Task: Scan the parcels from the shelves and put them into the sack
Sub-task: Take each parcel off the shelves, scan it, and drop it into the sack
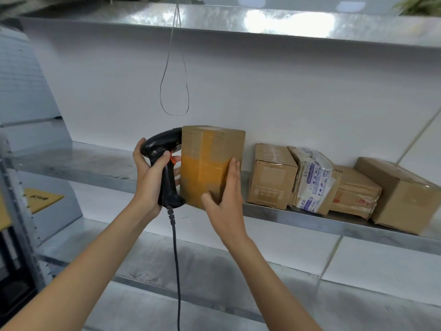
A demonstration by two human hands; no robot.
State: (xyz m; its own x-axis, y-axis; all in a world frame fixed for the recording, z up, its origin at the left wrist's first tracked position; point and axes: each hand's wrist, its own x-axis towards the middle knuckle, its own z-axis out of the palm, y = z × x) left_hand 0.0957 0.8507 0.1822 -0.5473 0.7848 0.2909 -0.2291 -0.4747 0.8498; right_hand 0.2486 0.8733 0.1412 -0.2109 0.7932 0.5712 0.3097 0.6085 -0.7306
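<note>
A tall brown cardboard parcel (210, 161) with tape over its front stands upright in front of the middle shelf (78, 163), held up off it. My right hand (224, 194) holds it, thumb on the front face and fingers along its right side. My left hand (150, 177) grips the handle of a black barcode scanner (167, 163) with an orange trigger. The scanner's head touches the parcel's upper left edge. The scanner's cable (176, 271) hangs down between my arms. No sack is in view.
Several more parcels stand on the middle shelf to the right: a brown box (272, 177), a plastic-wrapped one (312, 180), a flat carton (355, 192) and a large box (403, 194). A thin wire loop (174, 91) hangs from the upper shelf. A lower shelf (214, 278) lies below.
</note>
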